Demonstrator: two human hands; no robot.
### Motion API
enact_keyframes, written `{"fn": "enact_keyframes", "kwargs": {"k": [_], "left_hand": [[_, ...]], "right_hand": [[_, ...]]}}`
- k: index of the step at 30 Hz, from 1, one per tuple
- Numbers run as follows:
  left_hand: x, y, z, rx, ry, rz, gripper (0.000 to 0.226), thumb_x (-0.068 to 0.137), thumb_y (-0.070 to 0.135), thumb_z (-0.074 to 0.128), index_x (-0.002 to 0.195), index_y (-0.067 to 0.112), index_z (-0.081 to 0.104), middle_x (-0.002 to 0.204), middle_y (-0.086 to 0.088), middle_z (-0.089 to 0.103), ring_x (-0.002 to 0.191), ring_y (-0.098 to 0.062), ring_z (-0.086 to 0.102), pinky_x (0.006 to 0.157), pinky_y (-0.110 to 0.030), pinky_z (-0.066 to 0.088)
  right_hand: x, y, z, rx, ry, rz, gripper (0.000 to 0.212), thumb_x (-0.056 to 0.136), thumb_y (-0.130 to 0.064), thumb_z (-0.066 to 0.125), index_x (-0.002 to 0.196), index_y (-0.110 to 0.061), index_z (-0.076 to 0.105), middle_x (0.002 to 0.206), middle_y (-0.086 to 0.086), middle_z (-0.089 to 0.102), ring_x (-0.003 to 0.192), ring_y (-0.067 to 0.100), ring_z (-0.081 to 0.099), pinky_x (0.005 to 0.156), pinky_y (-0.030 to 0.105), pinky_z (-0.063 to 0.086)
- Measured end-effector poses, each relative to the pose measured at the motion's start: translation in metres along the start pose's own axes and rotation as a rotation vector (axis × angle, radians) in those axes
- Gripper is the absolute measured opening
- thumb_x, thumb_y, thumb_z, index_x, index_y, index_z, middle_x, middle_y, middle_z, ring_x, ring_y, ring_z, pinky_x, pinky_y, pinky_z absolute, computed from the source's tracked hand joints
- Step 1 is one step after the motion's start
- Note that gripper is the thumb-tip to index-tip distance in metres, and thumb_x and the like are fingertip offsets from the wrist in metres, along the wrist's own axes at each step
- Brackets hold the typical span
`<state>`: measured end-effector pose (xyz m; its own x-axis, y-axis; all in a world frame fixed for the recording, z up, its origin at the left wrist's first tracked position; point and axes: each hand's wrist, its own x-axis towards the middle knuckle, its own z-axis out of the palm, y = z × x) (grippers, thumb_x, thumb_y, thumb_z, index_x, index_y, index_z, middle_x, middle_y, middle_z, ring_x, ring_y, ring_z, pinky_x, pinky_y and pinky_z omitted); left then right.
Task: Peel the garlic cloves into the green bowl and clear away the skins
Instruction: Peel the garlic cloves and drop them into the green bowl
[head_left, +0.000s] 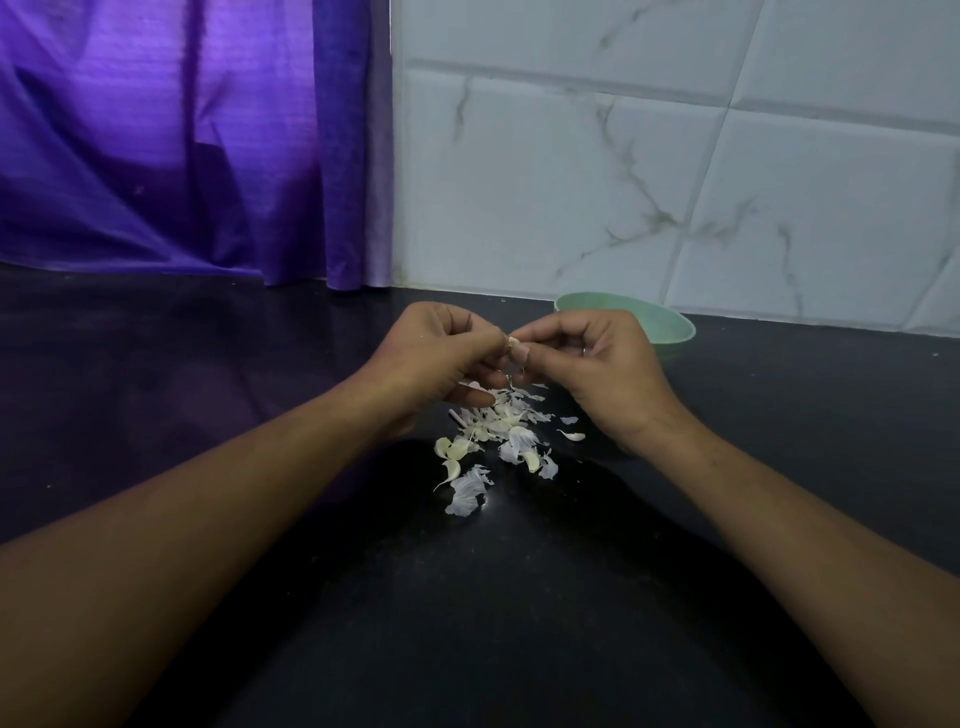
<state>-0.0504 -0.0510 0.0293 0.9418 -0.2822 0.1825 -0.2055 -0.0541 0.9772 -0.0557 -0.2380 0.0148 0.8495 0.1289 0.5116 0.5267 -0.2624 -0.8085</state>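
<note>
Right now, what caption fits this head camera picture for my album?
Left hand and right hand pinch a garlic clove above loose skins on the dark counter, green bowl behind.

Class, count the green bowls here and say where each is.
1. The pale green round bowl stands on the black counter by the white tiled wall, partly behind the right hand.

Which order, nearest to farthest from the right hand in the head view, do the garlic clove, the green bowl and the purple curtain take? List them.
1. The garlic clove: pinched by the right hand at its left side.
2. The green bowl: just behind that hand, partly hidden by it.
3. The purple curtain: far back on the left.
</note>
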Motion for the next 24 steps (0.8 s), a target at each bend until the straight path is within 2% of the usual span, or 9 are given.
{"fn": "enact_keyframes", "kwargs": {"k": [4, 7, 11, 15, 18, 21, 24], "left_hand": [[0.001, -0.001, 0.0, 0.045, 0.004, 0.023, 0.011, 0.096, 0.006, 0.065, 0.087, 0.003, 0.07, 0.073, -0.002, 0.071, 0.07, -0.014, 0.068, 0.06, -0.031, 0.06], [0.002, -0.002, 0.0, 0.053, -0.006, 0.034, 0.012, 0.098, 0.008, 0.065, 0.088, 0.004, 0.07, 0.077, -0.005, 0.072, 0.07, -0.013, 0.066, 0.058, -0.029, 0.058], [0.002, -0.003, 0.0, 0.046, -0.037, 0.024, 0.014, 0.098, 0.01, 0.066, 0.095, -0.002, 0.072, 0.082, -0.005, 0.073, 0.07, -0.012, 0.065, 0.058, -0.027, 0.058], [0.003, -0.002, 0.0, 0.068, -0.047, 0.026, 0.019, 0.099, 0.01, 0.065, 0.102, -0.007, 0.069, 0.081, -0.006, 0.069, 0.07, -0.013, 0.065, 0.057, -0.027, 0.058], [0.006, -0.004, -0.003, 0.124, -0.025, 0.027, 0.021, 0.099, 0.013, 0.067, 0.101, -0.009, 0.067, 0.079, -0.007, 0.065, 0.069, -0.013, 0.066, 0.057, -0.03, 0.058], [0.009, -0.007, -0.009, 0.24, 0.016, 0.054, 0.015, 0.097, 0.012, 0.067, 0.093, -0.002, 0.07, 0.08, -0.013, 0.069, 0.068, -0.016, 0.07, 0.061, -0.036, 0.062], [0.011, -0.009, -0.015, 0.292, 0.063, 0.063, 0.014, 0.096, 0.01, 0.065, 0.09, -0.001, 0.07, 0.081, -0.018, 0.072, 0.069, -0.021, 0.071, 0.061, -0.037, 0.062]], "right_hand": [[-0.001, -0.001, 0.003, 0.081, 0.012, 0.034, 0.013, 0.089, -0.001, 0.077, 0.102, -0.001, 0.076, 0.085, 0.02, 0.076, 0.067, 0.019, 0.072, 0.064, 0.023, 0.056], [-0.001, -0.001, 0.002, 0.098, 0.012, 0.032, 0.016, 0.088, -0.001, 0.078, 0.104, -0.003, 0.075, 0.088, 0.021, 0.076, 0.072, 0.025, 0.074, 0.068, 0.03, 0.06], [-0.001, -0.002, 0.0, 0.053, -0.002, 0.03, 0.016, 0.085, -0.003, 0.082, 0.099, -0.003, 0.075, 0.088, 0.021, 0.076, 0.075, 0.023, 0.073, 0.07, 0.03, 0.06], [-0.001, -0.002, 0.002, 0.101, 0.034, 0.031, 0.012, 0.085, -0.004, 0.081, 0.096, -0.003, 0.075, 0.089, 0.021, 0.076, 0.082, 0.033, 0.075, 0.078, 0.038, 0.062], [-0.001, -0.006, 0.002, 0.157, 0.06, 0.034, 0.012, 0.085, 0.0, 0.079, 0.096, -0.001, 0.075, 0.088, 0.012, 0.077, 0.08, 0.016, 0.072, 0.077, 0.029, 0.059], [-0.001, -0.009, 0.002, 0.256, 0.101, 0.072, 0.011, 0.086, 0.0, 0.077, 0.096, -0.004, 0.075, 0.092, 0.01, 0.075, 0.086, 0.02, 0.069, 0.089, 0.042, 0.06], [0.001, -0.012, -0.003, 0.328, 0.134, 0.104, 0.012, 0.09, -0.002, 0.075, 0.101, -0.006, 0.073, 0.091, 0.011, 0.076, 0.085, 0.024, 0.073, 0.089, 0.046, 0.061]]}}
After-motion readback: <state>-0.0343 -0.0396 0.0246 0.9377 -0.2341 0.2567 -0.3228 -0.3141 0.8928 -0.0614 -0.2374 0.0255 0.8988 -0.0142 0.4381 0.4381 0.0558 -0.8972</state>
